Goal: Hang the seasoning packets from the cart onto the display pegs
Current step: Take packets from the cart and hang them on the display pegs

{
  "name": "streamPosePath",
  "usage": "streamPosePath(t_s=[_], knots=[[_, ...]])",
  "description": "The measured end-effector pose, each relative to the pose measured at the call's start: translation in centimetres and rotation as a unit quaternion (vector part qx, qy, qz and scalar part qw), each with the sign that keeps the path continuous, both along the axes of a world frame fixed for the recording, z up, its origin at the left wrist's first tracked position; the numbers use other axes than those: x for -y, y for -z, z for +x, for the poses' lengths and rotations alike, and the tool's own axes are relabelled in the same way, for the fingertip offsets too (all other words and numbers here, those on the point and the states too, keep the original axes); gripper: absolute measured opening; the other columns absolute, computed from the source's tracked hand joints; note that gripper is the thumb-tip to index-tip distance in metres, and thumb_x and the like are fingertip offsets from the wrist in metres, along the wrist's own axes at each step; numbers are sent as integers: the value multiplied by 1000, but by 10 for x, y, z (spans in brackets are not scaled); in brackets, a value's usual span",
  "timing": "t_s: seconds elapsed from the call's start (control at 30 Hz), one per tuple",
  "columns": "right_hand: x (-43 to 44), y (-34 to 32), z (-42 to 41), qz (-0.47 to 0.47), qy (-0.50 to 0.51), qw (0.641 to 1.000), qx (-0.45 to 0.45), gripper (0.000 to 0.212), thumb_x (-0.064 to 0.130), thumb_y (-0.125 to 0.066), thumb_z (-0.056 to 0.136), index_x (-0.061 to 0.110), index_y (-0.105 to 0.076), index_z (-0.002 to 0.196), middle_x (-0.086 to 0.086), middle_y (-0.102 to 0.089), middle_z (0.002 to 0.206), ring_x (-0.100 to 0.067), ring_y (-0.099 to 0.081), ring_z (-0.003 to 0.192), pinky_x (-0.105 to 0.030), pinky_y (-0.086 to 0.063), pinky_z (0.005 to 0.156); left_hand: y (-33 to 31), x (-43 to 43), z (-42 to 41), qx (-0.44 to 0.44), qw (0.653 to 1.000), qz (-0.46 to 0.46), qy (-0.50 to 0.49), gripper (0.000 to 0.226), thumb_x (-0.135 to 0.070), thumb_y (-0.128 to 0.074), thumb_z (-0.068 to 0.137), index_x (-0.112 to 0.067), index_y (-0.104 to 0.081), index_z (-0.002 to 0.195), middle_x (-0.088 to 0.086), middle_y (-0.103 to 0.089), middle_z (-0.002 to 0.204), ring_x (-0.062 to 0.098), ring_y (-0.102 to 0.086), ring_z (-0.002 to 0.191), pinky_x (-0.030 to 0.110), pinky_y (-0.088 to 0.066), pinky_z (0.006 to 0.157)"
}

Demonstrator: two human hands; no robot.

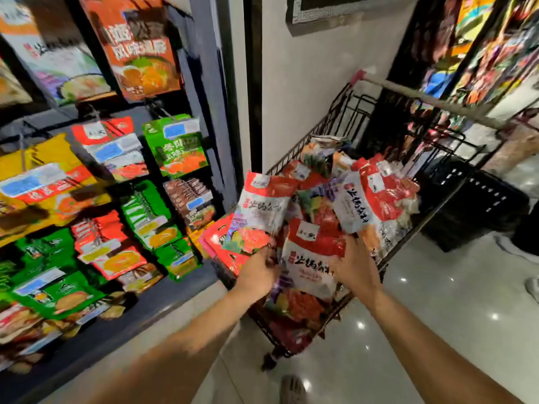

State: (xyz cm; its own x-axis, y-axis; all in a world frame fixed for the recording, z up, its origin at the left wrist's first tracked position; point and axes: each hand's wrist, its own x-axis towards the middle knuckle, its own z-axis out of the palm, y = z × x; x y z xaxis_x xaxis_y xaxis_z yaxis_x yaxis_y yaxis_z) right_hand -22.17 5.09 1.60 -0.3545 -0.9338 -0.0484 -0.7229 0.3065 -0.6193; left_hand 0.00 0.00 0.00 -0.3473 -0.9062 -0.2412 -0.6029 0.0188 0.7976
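Observation:
A black wire cart [338, 118] stands right of the display, piled with red-and-white seasoning packets [376, 196]. My left hand [256, 275] grips the lower end of one upright red-and-white packet [262, 211], held above the cart's near left corner. My right hand [354, 268] holds another packet of the same kind [312, 252] lying on the pile. The display pegs [96, 112] on the left carry hanging red, green and yellow packets; the red-topped row [108, 141] hangs at the upper middle. The picture is blurred.
A grey wall pillar [306, 68] rises between the display and the cart. A dark rack of snacks [481, 53] stands behind the cart at the right. A black crate [478, 205] sits on the shiny tiled floor [437, 301]. My shoe [293, 389] shows at the bottom.

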Motion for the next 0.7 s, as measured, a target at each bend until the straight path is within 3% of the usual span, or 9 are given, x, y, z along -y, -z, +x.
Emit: streamPosePath(t_s=[0.1,0.2,0.3,0.4,0.47,0.53,0.63,0.7], knots=[[4,11,-15,55,36,998,4,61,17,-64,94,15,-39,150,-10,-51,138,-30,-58,121,-39,-48,97,16,-2,-27,30,999,20,-31,24,-26,-63,94,-25,-60,118,-2,-68,98,20,-67,96,25,-39,70],[1,26,-11,82,34,993,73,71,13,-66,93,16,-29,154,-11,-52,141,-32,-61,118,-37,-48,91,24,-10,-40,44,993,40,-99,28,-35,-61,95,-35,-54,122,-7,-68,99,10,-63,77,17,-40,62],[-6,36,-2,57,28,992,107,75,11,-65,94,15,-25,156,-12,-56,127,-29,-62,100,-38,-49,83,26,-15,-41,58,990,33,-125,31,-38,-64,96,-28,-58,125,-5,-68,102,14,-61,87,24,-37,71],[-12,38,4,20,25,991,129,77,10,-66,92,20,-25,157,-5,-50,108,-15,-52,84,-37,-49,74,34,-6,-32,28,986,87,-143,20,-34,-68,96,-15,-64,99,2,-63,87,19,-58,83,30,-36,70],[-15,32,5,-11,15,989,144,76,8,-69,91,23,-30,154,-1,-57,112,-3,-56,76,-27,-50,72,34,-2,-23,-40,981,122,-149,24,-26,-69,97,-8,-60,84,8,-54,78,19,-52,73,25,-38,65],[-17,25,6,-42,1,986,162,74,4,-69,91,28,-32,151,3,-60,121,4,-61,84,-22,-53,73,28,-1,-15,-91,976,128,-152,23,-22,-68,98,-11,-58,82,6,-52,77,15,-52,72,21,-37,64],[-12,12,7,-79,-12,978,192,73,-2,-63,94,25,-30,153,5,-56,128,1,-63,96,-10,-52,66,15,4,-7,-131,967,128,-175,37,-17,-66,99,-16,-51,65,2,-49,62,16,-56,62,23,-43,62],[-2,5,8,-97,3,966,240,76,2,-66,95,28,-27,155,8,-54,134,-3,-64,109,-10,-54,74,8,16,-5,-161,963,115,-182,43,-16,-66,99,-19,-47,60,7,-42,60,22,-58,63,28,-46,62]])
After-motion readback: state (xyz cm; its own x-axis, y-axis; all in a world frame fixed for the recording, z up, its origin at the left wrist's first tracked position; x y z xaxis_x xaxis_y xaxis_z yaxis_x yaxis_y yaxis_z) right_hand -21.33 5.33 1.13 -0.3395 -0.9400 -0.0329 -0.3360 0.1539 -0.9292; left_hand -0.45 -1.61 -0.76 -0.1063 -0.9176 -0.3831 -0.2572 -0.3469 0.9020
